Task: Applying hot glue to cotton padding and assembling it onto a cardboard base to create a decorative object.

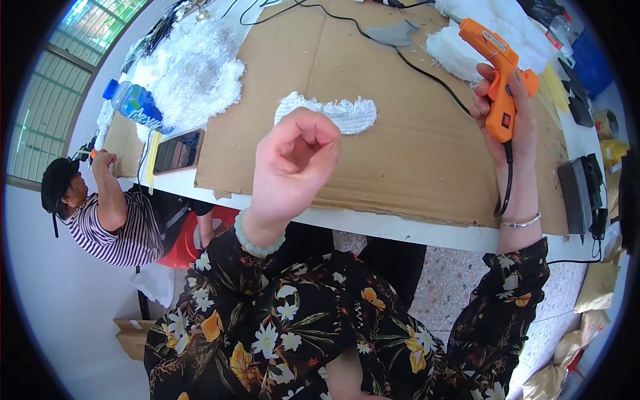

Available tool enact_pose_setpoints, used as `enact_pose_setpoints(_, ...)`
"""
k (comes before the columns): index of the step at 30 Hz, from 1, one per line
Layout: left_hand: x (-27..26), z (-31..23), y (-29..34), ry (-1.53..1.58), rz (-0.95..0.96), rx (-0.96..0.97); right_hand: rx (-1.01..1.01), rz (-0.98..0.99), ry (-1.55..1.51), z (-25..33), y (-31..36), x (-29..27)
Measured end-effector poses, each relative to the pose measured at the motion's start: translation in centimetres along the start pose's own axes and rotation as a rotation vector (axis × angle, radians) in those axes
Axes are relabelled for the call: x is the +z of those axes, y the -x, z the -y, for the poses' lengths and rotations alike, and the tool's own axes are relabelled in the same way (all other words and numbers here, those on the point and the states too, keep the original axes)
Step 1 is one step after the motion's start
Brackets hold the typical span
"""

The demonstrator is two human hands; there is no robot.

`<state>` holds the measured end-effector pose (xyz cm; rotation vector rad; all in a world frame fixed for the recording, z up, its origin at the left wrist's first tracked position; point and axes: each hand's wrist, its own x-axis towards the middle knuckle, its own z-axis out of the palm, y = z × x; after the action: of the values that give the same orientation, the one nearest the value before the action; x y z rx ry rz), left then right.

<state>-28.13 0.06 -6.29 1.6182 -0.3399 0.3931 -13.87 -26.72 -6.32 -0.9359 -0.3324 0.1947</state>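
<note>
My right hand (501, 110), raised over the right side of the table, is wrapped round an orange hot glue gun (497, 77). The gun's nozzle end points up and to the left, and a black cord hangs from its handle. Nearer the middle, my left hand (298, 163) is lifted with its fingers curled round to the thumb. Its hollow shows no object, but whatever the fingertips may pinch is too small or hidden to tell. Just beyond it, a white frayed strip of fabric (353, 116) lies on the cardboard (400, 167), partly covered by my hand.
White fluffy material (200, 73) is heaped at left, beside a blue-capped bottle (137, 103) and a phone (179, 152). More white stuffing (460, 57) lies at back right, near a grey translucent piece (393, 32). A black cord crosses the cardboard. Another person (110, 207) sits at left.
</note>
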Motion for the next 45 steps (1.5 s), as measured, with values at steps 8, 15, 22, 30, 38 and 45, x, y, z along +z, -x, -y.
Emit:
enact_pose_setpoints(8, -0.9, -0.2, 0.1, 0.447, -0.166, -0.182, 0.034, -0.023, 0.020, -0.3, 0.1, -0.3)
enact_pose_setpoints(15, -2.2, 0.2, 0.5, 0.701, -0.107, -0.210, 0.041, -0.009, 0.042, -0.2, 0.1, -0.1)
enact_pose_setpoints(22, -1.4, 0.0, 1.1, 0.471, -0.092, -0.224, 0.053, -0.008, 0.039, -0.3, 0.1, -0.5)
enact_pose_setpoints(30, 0.7, -2.1, 3.7, -0.398, 0.240, 0.289, 0.051, -0.022, 0.050, -0.6, 0.1, 0.0)
enact_pose_setpoints(38, 2.3, -5.1, 2.7, -0.576, 0.579, 0.270, 0.065, -0.008, 0.049, -0.3, 0.4, -0.2)
enact_pose_setpoints(45, -4.1, -3.6, -1.9, -1.201, 0.423, 0.311, 0.070, 0.061, 0.007, -0.7, -0.2, 0.9)
